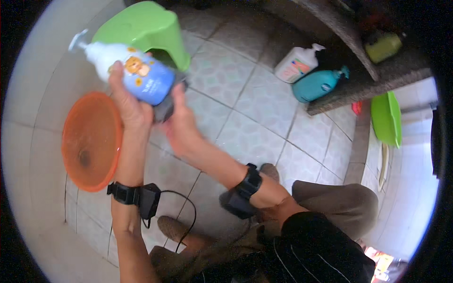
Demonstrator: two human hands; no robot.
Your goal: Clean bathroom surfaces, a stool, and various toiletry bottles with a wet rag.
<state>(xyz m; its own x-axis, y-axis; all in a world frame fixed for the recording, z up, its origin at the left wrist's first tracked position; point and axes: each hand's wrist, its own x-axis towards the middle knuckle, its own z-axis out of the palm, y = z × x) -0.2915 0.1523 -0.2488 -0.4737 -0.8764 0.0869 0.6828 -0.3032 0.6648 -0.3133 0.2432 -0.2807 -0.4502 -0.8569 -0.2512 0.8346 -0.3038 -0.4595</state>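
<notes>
My left hand (126, 101) grips a white pump bottle (137, 70) with a blue label and a cartoon animal on it, held tilted with the pump nozzle pointing up-left. My right hand (178, 123) holds a dark grey cloth or sponge (165, 109) pressed against the bottle's base. Both hands are raised above a tiled floor (255, 118). Black wrist straps with small boxes sit on both forearms.
An orange round basin (89, 141) lies on the floor at left. A green plastic stool (146, 26) stands behind the bottle. A white pump bottle (297, 63) and a teal pump bottle (316, 85) stand at a dark ledge. A green basin (387, 118) leans at right.
</notes>
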